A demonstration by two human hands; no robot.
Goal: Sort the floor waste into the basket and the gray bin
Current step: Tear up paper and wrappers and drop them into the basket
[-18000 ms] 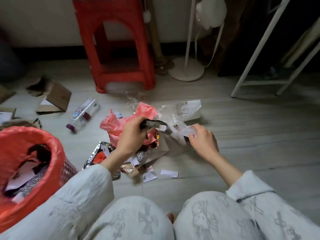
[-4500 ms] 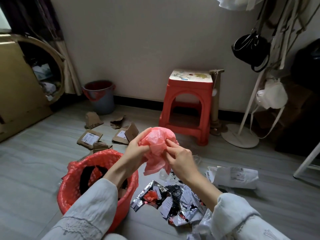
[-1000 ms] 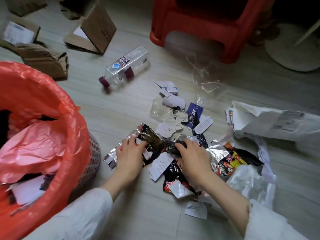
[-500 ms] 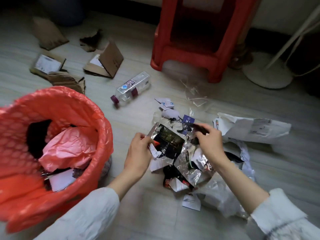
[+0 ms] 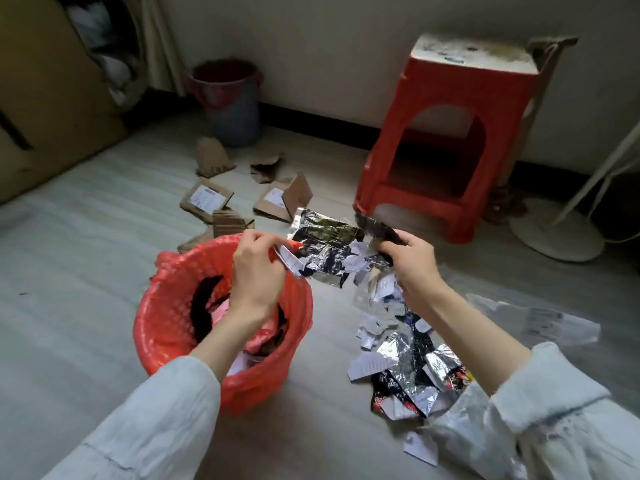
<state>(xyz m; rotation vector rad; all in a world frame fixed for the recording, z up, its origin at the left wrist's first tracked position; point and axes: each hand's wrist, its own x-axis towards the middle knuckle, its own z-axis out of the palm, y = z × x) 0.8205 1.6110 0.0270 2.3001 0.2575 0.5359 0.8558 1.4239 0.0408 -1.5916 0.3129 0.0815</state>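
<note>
Both hands are raised over the floor: the left hand (image 5: 258, 271) pinches a foil wrapper (image 5: 320, 249) with paper scraps, and the right hand (image 5: 412, 263) grips its other end. The red-lined basket (image 5: 166, 317) sits just below at seven o'clock; the gray bin (image 5: 230, 105) stands far off at eleven.

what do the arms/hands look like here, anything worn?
Both hands are bare: left hand, right hand, with no gloves, rings or watch visible. Each arm wears a loose, pale blue-white long sleeve: the left sleeve shows a stitched seam line across it, the right sleeve a buttonless cuff pushed up the forearm.
</note>
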